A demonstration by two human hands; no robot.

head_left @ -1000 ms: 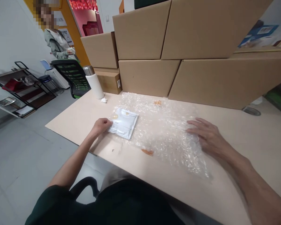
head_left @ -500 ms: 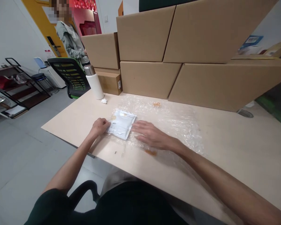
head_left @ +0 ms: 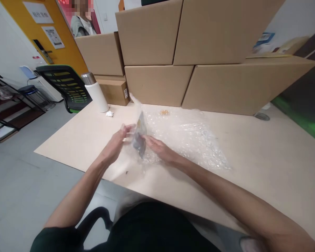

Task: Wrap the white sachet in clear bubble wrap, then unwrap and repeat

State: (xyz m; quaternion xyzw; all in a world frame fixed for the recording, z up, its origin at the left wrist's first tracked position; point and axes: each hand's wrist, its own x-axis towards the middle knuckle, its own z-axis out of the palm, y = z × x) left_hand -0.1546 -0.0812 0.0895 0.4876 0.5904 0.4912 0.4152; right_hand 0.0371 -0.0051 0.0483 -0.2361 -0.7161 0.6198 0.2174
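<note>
The left hand (head_left: 118, 142) and right hand (head_left: 160, 148) flank the pouch (head_left: 140, 144), tipped up on edge at the left end of the bubble wrap (head_left: 186, 134); blur obscures whether either grip is closed. A white bottle (head_left: 97, 97) and crumpled scrap (head_left: 109, 114) lie beyond. Stacked cartons (head_left: 157, 84) block the far side of the pale table (head_left: 252, 150). A chair (head_left: 65, 85), yellow door (head_left: 33, 31) and person (head_left: 82, 27) occupy the background.

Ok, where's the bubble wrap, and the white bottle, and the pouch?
Bubble wrap (head_left: 182, 131), head view: its flat middle.
White bottle (head_left: 97, 96), head view: its white body.
Pouch (head_left: 139, 141), head view: its blurred, tilted face.
</note>
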